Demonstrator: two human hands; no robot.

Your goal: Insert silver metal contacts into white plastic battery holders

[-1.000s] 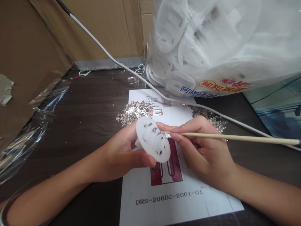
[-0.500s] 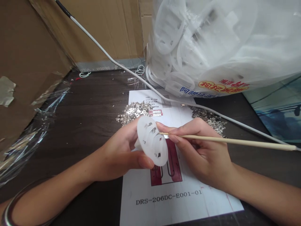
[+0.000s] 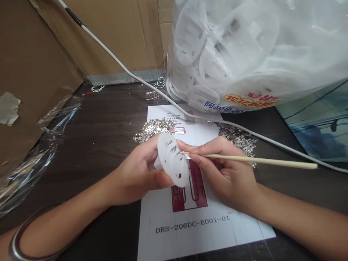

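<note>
A round white plastic disc [image 3: 174,163] with slots and small metal pieces in it is held tilted by my left hand [image 3: 141,172], thumb on its near edge. My right hand [image 3: 225,168] pinches a thin wooden stick [image 3: 252,158], like a chopstick or skewer. The stick's tip meets the disc's face beside a slot with a metal piece. Below both hands lies a printed sheet [image 3: 195,230] with a dark red diagram and the text DRS-206DC-E001-01. Behind my left hand is a heap of small shiny metal clips [image 3: 154,128]; another heap of metal parts [image 3: 236,137] lies beyond my right hand.
A large clear bag [image 3: 244,54] full of white plastic discs stands at the back right. A white cable [image 3: 122,65] runs diagonally across the table. Cardboard [image 3: 125,32] walls the back and left, with clear plastic film [image 3: 51,141] at the left edge.
The whole view has shifted slightly. Both hands keep their grips; the stick's tip stays at the disc near the same slot, and the disc is turned a little.
</note>
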